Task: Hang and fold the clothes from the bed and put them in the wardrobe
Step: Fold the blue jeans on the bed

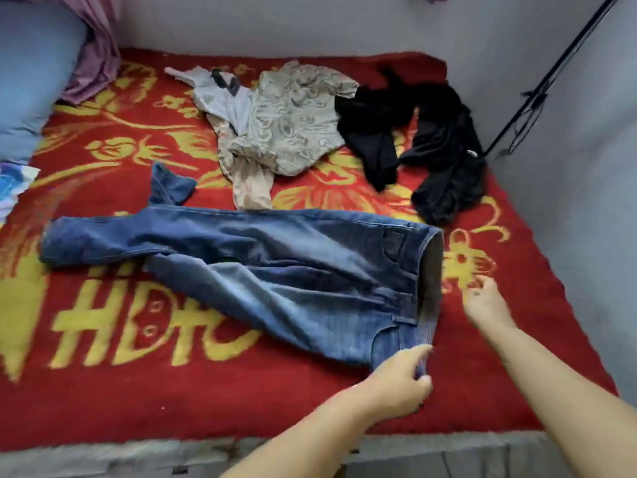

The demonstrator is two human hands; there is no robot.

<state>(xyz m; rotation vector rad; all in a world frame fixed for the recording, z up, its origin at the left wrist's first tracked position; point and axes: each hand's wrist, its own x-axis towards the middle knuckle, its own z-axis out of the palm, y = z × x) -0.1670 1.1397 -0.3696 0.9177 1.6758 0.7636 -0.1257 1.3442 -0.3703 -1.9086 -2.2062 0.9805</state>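
Note:
Blue jeans (262,263) lie spread across the red and yellow blanket (138,391) on the bed, waistband to the right and legs to the left. My left hand (401,381) pinches the near corner of the waistband. My right hand (486,301) hovers just right of the waistband with relaxed fingers, holding nothing. Behind the jeans lie a beige patterned top (293,122), a pale grey garment (220,94) partly under it, and a heap of black clothes (437,146).
A blue pillow (31,77) and a purple cloth (96,60) sit at the far left. Grey walls (568,201) close the bed at the back and right. A black rod (551,74) leans in the right corner. The bed's near edge (103,457) runs along the bottom.

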